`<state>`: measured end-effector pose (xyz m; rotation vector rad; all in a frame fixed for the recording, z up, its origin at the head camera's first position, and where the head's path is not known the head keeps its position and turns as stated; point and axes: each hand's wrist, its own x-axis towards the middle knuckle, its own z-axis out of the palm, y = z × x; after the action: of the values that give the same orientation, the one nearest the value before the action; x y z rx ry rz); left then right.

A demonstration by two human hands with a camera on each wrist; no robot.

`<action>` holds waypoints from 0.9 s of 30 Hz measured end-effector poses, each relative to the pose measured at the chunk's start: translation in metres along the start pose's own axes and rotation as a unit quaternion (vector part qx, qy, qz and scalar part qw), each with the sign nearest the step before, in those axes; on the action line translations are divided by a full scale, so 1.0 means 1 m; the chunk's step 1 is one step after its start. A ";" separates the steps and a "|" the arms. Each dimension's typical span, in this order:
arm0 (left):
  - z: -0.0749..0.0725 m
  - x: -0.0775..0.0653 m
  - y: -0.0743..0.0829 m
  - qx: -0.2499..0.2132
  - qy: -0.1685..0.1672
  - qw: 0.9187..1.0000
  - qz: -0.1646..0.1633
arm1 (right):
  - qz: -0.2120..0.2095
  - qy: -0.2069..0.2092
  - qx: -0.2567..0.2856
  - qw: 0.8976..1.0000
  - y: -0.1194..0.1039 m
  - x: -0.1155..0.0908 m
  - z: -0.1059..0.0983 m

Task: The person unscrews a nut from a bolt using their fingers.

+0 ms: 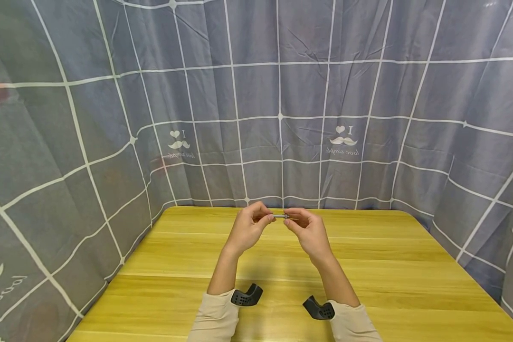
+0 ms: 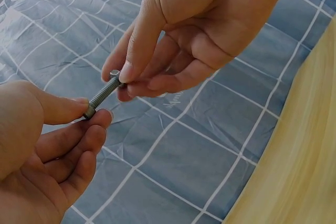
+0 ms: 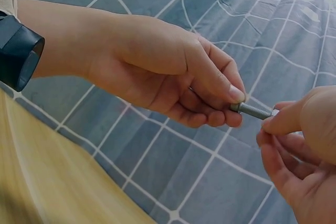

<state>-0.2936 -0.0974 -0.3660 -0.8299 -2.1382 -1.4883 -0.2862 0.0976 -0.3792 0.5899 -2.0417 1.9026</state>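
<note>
1 threaded bolt (image 2: 104, 95), which I view remotely above the wooden surface (image 1: 278, 251): left hand (image 1: 245, 229) pinching 1 end, right hand (image 1: 314, 233) pinching the other.

Grey curtains (image 1: 258, 90) (white-gridded) hang around a yellow wood-grained table (image 1: 402, 285).
</note>
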 end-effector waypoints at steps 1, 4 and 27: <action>0.000 0.000 0.000 0.001 0.000 1.000 -0.001 | -0.003 0.000 -0.001 1.000 0.000 0.000 0.000; 0.000 0.000 0.001 0.004 -0.001 1.000 -0.003 | -0.012 -0.003 0.007 1.000 0.000 0.000 0.000; 0.000 0.000 0.002 0.005 -0.003 1.000 -0.015 | 0.013 0.004 -0.017 1.000 -0.001 -0.001 -0.001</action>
<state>-0.2918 -0.0969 -0.3645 -0.8034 -2.1693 -1.4908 -0.2851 0.0983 -0.3792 0.5492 -2.0826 1.8790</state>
